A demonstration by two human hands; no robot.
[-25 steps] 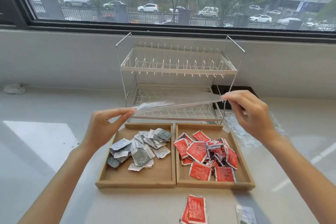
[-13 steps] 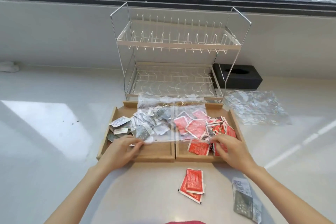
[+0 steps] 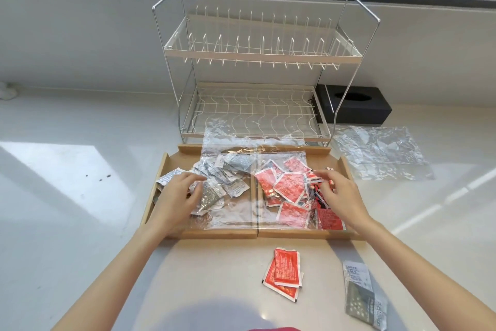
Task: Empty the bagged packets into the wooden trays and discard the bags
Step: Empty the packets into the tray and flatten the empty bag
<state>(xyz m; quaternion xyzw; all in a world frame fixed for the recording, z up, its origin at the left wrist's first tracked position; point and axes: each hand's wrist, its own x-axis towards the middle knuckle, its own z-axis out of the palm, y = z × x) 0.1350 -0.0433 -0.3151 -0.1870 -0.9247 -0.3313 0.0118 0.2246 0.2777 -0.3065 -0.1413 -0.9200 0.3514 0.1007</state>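
**A:** What are the hands doing right now?

**B:** The left hand (image 3: 178, 191) is lying with fingers spread and loose over the grey and white packets (image 3: 214, 183) in the left wooden tray (image 3: 167, 160). It is pressing or resting at the left edge of a clear empty bag (image 3: 252, 153), but I cannot tell whether it is pinching the film. The right hand (image 3: 336, 195) is hovering, fingers curled and spread, over the red packets (image 3: 288, 188) in the right wooden tray (image 3: 346, 167), at the bag's right edge; again no firm grip is showing.

**A:** So where is that bag sitting?

**B:** It is lying flat across both trays, draping over the two heaps, with its far edge reaching the foot of the wire dish rack (image 3: 257, 56).

**A:** How far along is the job looking?

**B:** Most of it is looking done. Both trays are holding sorted heaps, and a second empty bag (image 3: 375, 150) is lying crumpled on the counter (image 3: 67, 196) right of the trays, in front of a black tissue box (image 3: 357, 105).

**A:** And what is remaining?

**B:** I am judging that the bag over the trays is waiting to be discarded. Also, a couple of stray red packets (image 3: 284, 273) and some stray grey packets (image 3: 362, 295) are lying on the counter near the person, outside the trays, and are probably needing to go in.
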